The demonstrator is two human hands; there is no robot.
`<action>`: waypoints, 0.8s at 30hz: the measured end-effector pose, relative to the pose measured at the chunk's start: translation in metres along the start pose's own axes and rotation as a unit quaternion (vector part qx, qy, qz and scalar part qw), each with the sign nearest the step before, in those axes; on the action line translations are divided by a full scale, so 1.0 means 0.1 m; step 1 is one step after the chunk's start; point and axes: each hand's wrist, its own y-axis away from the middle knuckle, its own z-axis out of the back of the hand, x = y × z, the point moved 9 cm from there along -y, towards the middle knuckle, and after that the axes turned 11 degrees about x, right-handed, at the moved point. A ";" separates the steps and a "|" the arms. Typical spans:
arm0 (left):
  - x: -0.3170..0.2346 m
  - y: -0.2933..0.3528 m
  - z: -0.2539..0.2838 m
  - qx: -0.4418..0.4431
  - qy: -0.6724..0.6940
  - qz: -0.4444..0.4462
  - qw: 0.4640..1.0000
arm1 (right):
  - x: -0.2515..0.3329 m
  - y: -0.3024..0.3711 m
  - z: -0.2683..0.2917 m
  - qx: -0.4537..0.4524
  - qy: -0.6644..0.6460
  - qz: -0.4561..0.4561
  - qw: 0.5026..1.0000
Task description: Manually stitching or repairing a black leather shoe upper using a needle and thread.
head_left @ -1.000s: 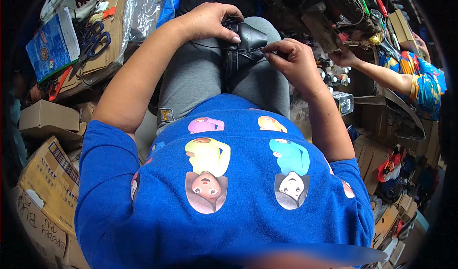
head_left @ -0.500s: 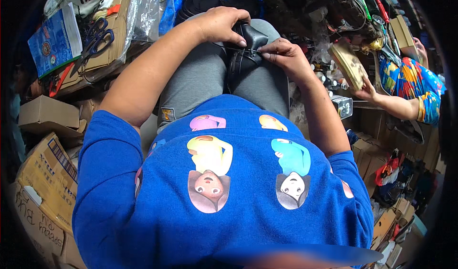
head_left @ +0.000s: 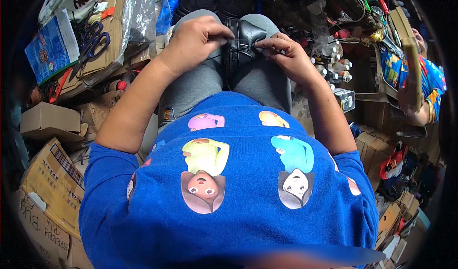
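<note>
Shifting left, the bunched left hand leaves the black leather piece barer beside the half-curled right hand, whatever either pinches being indiscernible.

This seems a cluttered workshop. Scissors lie left of the left grip (on cardboard); small bottles crowd right of the right grip.

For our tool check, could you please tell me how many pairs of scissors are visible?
1: the scissors are at left, beside the blue booklet; others may be hidden in clutter.
</note>
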 end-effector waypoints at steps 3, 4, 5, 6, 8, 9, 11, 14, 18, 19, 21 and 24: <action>-0.06 0.00 0.00 0.001 -0.010 -0.020 1.000 | -0.05 -0.04 -0.01 0.022 -0.009 -0.005 1.000; -0.04 0.00 0.00 0.004 0.003 -0.007 1.000 | -0.06 -0.05 0.00 0.020 -0.012 -0.004 1.000; -0.04 0.00 0.01 0.005 0.003 -0.007 1.000 | -0.06 -0.06 -0.01 0.025 -0.017 0.002 1.000; -0.06 0.00 0.00 0.014 -0.014 -0.014 1.000 | -0.06 -0.06 -0.01 0.024 -0.019 0.008 1.000; -0.08 -0.01 -0.01 0.024 -0.030 -0.020 0.999 | -0.07 -0.06 0.00 0.023 -0.021 0.013 0.999; -0.10 -0.01 0.00 0.020 -0.038 -0.026 0.999 | -0.08 -0.06 -0.01 0.026 -0.025 0.011 0.999; -0.12 -0.03 0.00 0.016 -0.046 -0.032 0.998 | -0.09 -0.06 0.00 0.029 -0.030 0.009 0.999; -0.19 -0.03 0.01 0.008 -0.066 -0.061 0.996 | -0.14 -0.05 0.00 0.036 -0.041 -0.011 0.998; -0.21 -0.04 -0.01 0.018 -0.064 -0.066 0.996 | -0.11 -0.06 -0.02 0.048 -0.057 0.020 0.997; -0.21 -0.04 -0.02 0.024 -0.052 -0.060 0.997 | -0.13 -0.06 -0.04 0.051 -0.062 0.011 0.997; -0.28 -0.05 -0.02 0.014 -0.091 -0.085 0.992 | -0.15 -0.07 -0.05 0.055 -0.064 0.007 0.996; -0.41 -0.06 -0.03 0.002 -0.171 -0.125 0.977 | -0.15 -0.08 -0.06 0.060 -0.059 0.004 0.996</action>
